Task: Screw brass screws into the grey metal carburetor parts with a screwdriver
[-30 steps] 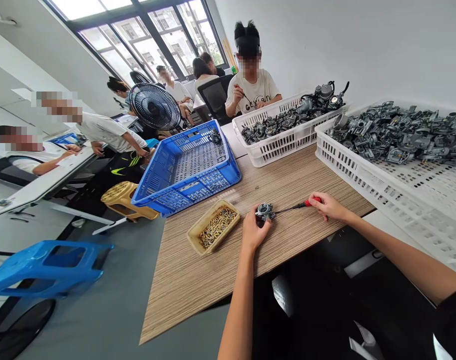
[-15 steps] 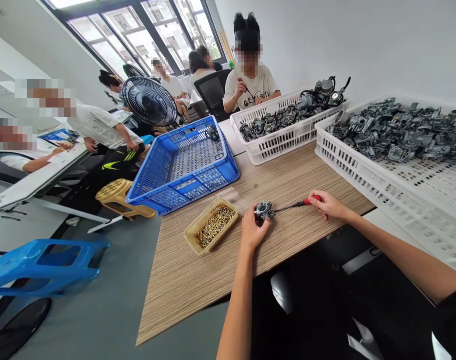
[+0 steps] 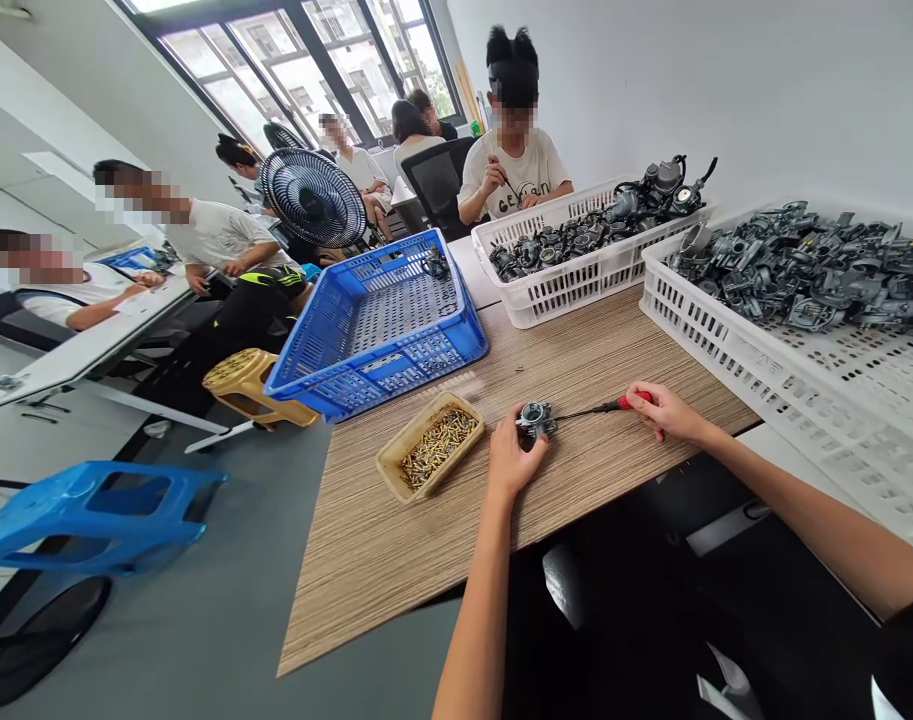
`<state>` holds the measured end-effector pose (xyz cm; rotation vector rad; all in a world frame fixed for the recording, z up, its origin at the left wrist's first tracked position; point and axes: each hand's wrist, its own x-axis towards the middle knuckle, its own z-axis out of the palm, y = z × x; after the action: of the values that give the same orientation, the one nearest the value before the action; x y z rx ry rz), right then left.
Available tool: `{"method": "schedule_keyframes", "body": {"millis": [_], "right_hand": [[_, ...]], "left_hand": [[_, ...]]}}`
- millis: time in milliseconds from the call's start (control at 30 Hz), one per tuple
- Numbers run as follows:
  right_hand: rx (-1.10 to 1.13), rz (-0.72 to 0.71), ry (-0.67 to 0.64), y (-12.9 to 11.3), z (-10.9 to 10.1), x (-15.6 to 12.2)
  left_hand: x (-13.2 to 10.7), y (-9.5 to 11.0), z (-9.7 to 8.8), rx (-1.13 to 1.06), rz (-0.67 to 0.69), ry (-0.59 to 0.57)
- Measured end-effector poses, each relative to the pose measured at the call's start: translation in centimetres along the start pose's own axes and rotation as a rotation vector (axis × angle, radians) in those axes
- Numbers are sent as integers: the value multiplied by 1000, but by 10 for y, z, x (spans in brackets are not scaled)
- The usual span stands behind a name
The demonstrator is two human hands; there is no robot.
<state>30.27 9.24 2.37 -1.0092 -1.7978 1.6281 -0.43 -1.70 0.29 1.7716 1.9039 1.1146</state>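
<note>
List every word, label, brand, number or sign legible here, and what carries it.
"GE", then letters I cannot make out: white T-shirt of the person opposite.
Round white dial in the white slotted plastic crate: any markings too small.
Red-handled screwdriver, grey metal part: any lettering too small.
Nothing else reads.

Screw tray [image 3: 389,464] on tabletop [image 3: 396,560], carburettor part [image 3: 535,419] to its right, screwdriver [image 3: 597,409] right of that, crate [image 3: 385,372] behind tray
</note>
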Motion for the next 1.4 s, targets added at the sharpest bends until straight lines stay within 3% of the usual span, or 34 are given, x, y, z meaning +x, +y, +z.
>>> {"method": "schedule_keyframes", "body": {"millis": [400, 633, 900, 1167, 1400], "right_hand": [[13, -25, -8, -2, 0, 0], [50, -29, 6, -2, 0, 0], [105, -32, 27, 1, 0, 2], [158, -47, -1, -2, -1, 0], [155, -82, -47, 2, -3, 3]], "left_hand": [[-1, 0, -1, 2, 19, 13], [6, 5, -1, -141, -122, 21], [22, 21, 11, -176, -128, 136], [18, 14, 7, -186, -176, 226], [17, 1, 3, -329, -199, 245]]}}
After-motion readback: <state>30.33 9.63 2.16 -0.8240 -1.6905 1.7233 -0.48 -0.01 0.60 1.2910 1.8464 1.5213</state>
